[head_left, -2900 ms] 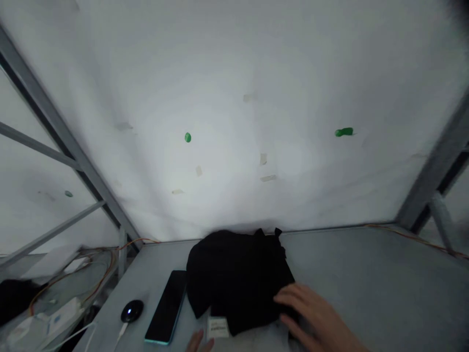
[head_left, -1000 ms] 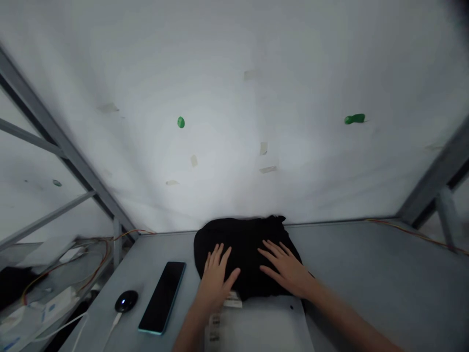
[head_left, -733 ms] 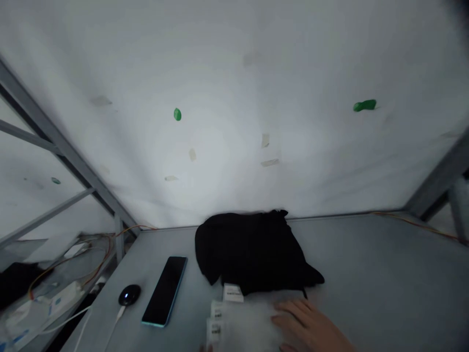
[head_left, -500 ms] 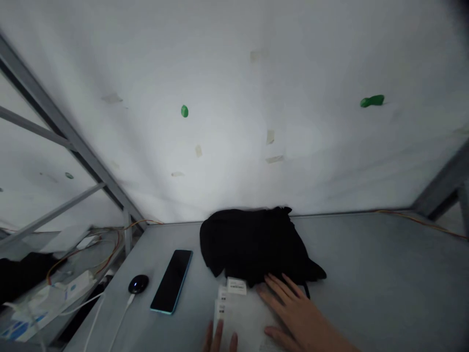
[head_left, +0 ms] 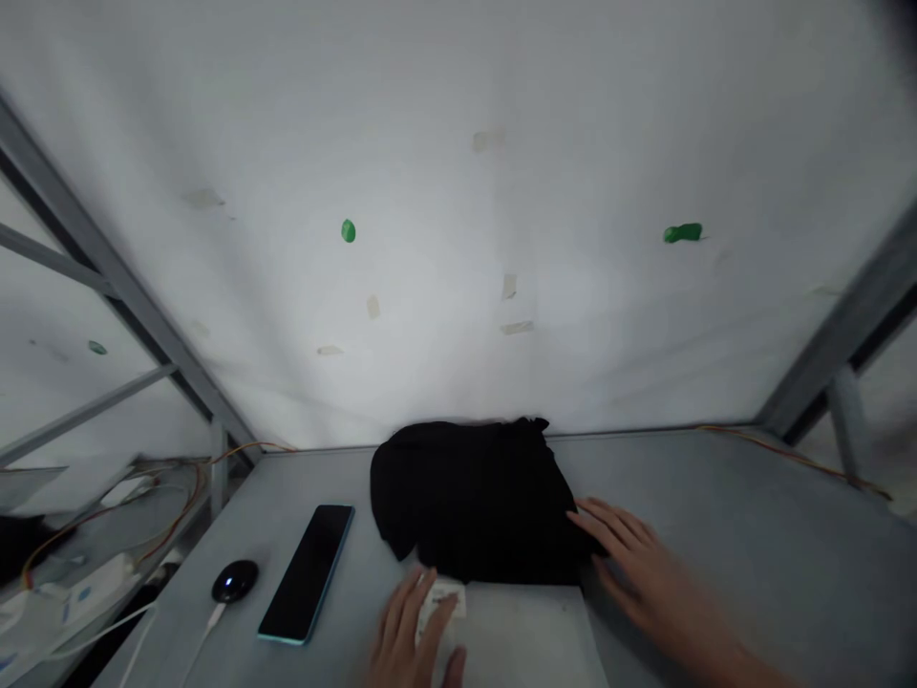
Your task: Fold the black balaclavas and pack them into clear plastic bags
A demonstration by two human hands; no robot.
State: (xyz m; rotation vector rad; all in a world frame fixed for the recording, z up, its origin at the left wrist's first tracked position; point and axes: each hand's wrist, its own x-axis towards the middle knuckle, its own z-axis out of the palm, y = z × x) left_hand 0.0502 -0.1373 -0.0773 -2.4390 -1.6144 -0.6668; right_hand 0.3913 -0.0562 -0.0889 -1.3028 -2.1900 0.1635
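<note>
A black cloth (head_left: 473,497), probably a garment, lies bunched flat on the grey table against the wall. Its near edge overlaps a flat, pale, sheet-like item, perhaps a plastic bag (head_left: 526,635), which runs out of view at the bottom. My left hand (head_left: 408,631) rests over a small white printed label (head_left: 453,600) by the cloth's near edge, fingers apart. At the cloth's right edge is my right hand (head_left: 637,564), with fingers stretched and fingertips touching the fabric. Motion blurs its wrist.
Left of the cloth lie a phone (head_left: 308,573) and a round black device (head_left: 235,580) on a white cable. A power strip (head_left: 68,612) and tangled wires sit beyond the left metal frame (head_left: 158,334). A white wall (head_left: 430,239) with tape bits stands behind.
My right hand has moved from the pale item to the cloth's right edge, whose loose corner is now drawn in. My left hand has come up onto the label. The view has shifted slightly right.
</note>
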